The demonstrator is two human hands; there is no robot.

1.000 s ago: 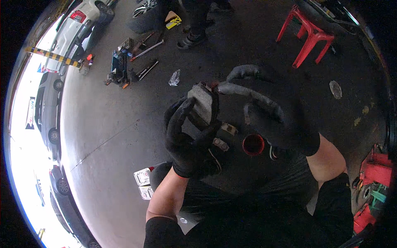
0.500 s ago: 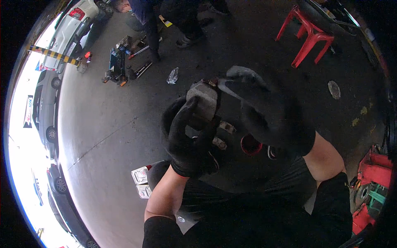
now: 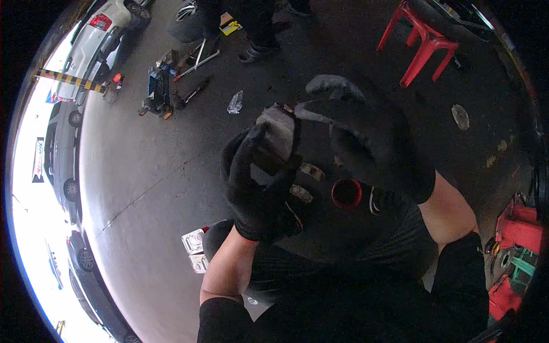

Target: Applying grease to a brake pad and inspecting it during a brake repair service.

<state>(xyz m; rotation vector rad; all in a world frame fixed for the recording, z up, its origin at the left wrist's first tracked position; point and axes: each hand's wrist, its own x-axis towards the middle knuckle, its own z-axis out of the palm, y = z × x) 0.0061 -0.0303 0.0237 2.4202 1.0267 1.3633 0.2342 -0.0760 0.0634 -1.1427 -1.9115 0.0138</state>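
My left hand [image 3: 243,186], in a black glove, grips a grey, angular pad-like block [image 3: 275,132], tilted in front of my chest. My right hand [image 3: 374,143], also gloved, is bent with its fingertips at the block's upper right corner; whatever is between them is too small to make out. Below my hands, two worn metal parts [image 3: 311,170] lie on the dark floor, beside an open red container [image 3: 346,193] with dark contents.
Tools and a blue case [image 3: 157,86], a crumpled clear bottle [image 3: 235,102] and a co-worker's legs [image 3: 257,37] are ahead. A red stool [image 3: 423,40] stands at right rear, red equipment [image 3: 514,228] at lower right, white packs [image 3: 194,243] at lower left, parked cars [image 3: 71,154] along the left.
Both hands and the block have risen slightly in the picture. The co-worker's head and reaching arm, seen half a second ago, have drawn back; a long tool among theirs lies differently.
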